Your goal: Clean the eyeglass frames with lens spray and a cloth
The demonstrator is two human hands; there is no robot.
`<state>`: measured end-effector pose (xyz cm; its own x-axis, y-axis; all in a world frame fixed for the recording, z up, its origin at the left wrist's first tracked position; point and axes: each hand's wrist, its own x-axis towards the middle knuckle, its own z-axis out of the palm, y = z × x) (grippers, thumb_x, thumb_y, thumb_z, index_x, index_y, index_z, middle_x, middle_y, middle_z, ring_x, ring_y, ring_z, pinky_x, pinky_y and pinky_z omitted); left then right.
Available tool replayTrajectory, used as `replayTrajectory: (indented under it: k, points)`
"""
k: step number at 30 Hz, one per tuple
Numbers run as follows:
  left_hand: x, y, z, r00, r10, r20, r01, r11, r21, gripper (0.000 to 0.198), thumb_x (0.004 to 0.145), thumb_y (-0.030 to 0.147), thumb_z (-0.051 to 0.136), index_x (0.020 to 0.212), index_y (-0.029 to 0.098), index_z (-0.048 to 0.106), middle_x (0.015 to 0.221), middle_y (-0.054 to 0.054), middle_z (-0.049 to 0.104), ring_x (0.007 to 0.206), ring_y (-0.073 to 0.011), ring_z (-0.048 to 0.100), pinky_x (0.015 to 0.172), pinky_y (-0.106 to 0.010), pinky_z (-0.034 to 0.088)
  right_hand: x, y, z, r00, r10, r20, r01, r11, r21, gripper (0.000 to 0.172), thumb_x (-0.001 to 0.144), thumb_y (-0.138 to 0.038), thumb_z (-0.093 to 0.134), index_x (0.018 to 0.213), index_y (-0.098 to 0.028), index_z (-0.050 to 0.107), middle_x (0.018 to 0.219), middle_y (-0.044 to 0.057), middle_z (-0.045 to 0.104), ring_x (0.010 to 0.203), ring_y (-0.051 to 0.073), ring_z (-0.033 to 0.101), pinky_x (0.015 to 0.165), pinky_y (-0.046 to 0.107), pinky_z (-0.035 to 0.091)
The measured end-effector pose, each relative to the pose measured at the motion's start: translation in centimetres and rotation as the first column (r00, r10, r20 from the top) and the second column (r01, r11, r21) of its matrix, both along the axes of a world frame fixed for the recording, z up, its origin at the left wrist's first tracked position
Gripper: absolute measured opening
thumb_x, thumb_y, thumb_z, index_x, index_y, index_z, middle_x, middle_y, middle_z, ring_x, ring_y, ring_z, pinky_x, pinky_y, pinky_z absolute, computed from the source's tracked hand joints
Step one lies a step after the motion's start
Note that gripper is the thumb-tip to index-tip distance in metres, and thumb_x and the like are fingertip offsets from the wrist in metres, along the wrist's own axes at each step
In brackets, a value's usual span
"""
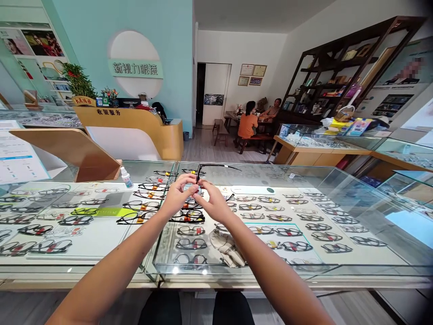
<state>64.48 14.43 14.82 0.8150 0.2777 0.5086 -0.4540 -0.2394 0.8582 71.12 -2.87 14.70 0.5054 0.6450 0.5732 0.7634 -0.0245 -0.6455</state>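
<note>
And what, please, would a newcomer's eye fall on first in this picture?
Probably the dark glasses, held at the centre between the left hand and right hand, above a glass display case of spectacles. Then perhaps the large white circle on the turquoise wall, upper left, and a seated person in orange farther back, right of centre.

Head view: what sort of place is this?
Probably an eyewear shop: rows of eyeglasses lie in glass cases, the wall sign says "glasses" in Chinese, and a cashier counter stands beyond.
</note>
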Motion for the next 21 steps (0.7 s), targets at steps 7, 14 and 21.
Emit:
replayTrajectory:
  k: [7, 14, 21]
  points:
    - [-0.6, 1.3, 1.6, 0.961, 0.259, 0.099, -0.272, 0.951, 0.145, 0.015, 0.094, 0.037, 0.073, 0.098, 0.022, 0.077, 0.113, -0.010, 0.071, 0.113, -0.0252, 0.069, 0.095, -0.036, 0.058, 1.0, -0.4, 0.0, 0.997, -0.056, 0.047, 0.054, 0.998, 0.043, 0.042, 0.109, -0.039, 0.056, 0.146, -0.022, 0.065, 0.144, 0.017, 0.070, 0.138, 0.032, 0.064, 0.121, 0.053, 0.049]
    - [-0.3, 11.1, 2.2, 0.628, 0.773, 0.092, -0.771, 0.634, -0.056, 0.016, 0.094, 0.019, 0.058, 0.109, 0.023, 0.054, 0.103, -0.005, 0.062, 0.098, -0.0195, 0.061, 0.097, -0.034, 0.049, 2.8, -1.7, 0.9, 0.979, -0.198, 0.053, 0.191, 0.975, 0.109, 0.044, 0.109, -0.044, 0.055, 0.147, -0.025, 0.067, 0.144, 0.016, 0.069, 0.137, 0.034, 0.063, 0.117, 0.055, 0.051]
    - [-1.6, 17.5, 0.7, 0.301, 0.942, -0.148, -0.952, 0.306, 0.013, 0.027, 0.095, 0.014, 0.058, 0.120, 0.024, 0.051, 0.139, -0.016, 0.062, 0.141, -0.0339, 0.046, 0.122, -0.056, 0.031, 3.1, -1.7, 0.6, 0.975, -0.220, 0.046, 0.213, 0.970, 0.119, 0.043, 0.109, -0.044, 0.054, 0.144, -0.024, 0.067, 0.144, 0.016, 0.069, 0.135, 0.034, 0.063, 0.114, 0.056, 0.052]
